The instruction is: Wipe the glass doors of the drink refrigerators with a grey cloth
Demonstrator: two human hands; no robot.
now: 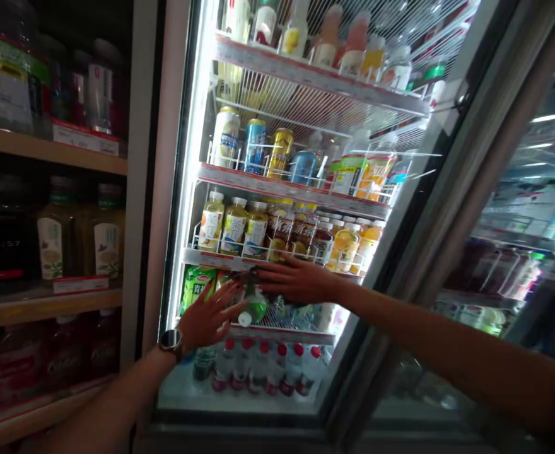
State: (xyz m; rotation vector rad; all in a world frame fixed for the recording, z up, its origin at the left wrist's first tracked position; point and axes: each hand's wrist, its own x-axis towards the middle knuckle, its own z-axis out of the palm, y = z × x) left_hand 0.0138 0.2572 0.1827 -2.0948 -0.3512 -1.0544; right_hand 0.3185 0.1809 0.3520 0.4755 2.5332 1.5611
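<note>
The left hand (206,320), with a round-faced wristwatch (171,342) on its wrist, is raised close to the open cooler, its fingers (225,296) spread wide apart. The right hand (296,282) reaches across from the other side, its fingers (272,271) stretched out and lying close together, their tips at the upper end of a tilted plastic bottle with a white cap and green label (250,308). That bottle sits between the two hands, just below the front edge of a wire shelf (211,260); whether the fingers grip it, I cannot tell. Lower down stand clear bottles with red caps (258,369). On the wire shelf are yellow juice bottles (233,227), and one level up stand drink cans (256,146). Off to the left, a wooden shelf (45,148) carries dark bottles (55,239), and to the right runs the cooler's metal door frame (403,265).
</note>
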